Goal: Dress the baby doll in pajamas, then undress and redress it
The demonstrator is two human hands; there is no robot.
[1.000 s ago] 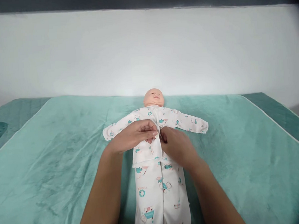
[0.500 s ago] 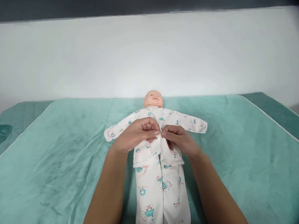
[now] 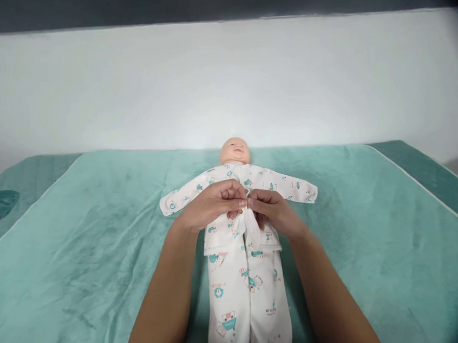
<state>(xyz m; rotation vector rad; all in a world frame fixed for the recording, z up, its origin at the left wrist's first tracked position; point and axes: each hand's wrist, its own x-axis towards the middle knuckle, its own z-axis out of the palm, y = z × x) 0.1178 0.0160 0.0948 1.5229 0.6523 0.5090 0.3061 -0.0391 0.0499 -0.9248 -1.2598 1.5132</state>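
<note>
A baby doll (image 3: 234, 151) lies on its back, its head toward the wall and its sleeves spread wide. It wears a white printed baby shirt (image 3: 221, 239) over matching trousers (image 3: 248, 298). Over the doll's belly my left hand (image 3: 221, 201) pinches the shirt's front edge from the left. My right hand (image 3: 271, 207) pinches the same front opening from the right, thumb and finger almost touching those of the left. Whatever fastener sits between the fingertips is too small and covered to make out. Below them the shirt's front edge hangs in a fold.
A teal plush cover (image 3: 102, 239) is spread beneath the doll, with a pale seam along each side. Behind it rises a white wall (image 3: 224, 84) with a dark band on top. A darker teal oval thing (image 3: 0, 206) lies at the far left.
My left fingertips have shifted slightly right, closer to the right ones. The shirt's edge between them is bunched a little differently. The doll has stayed in place.
</note>
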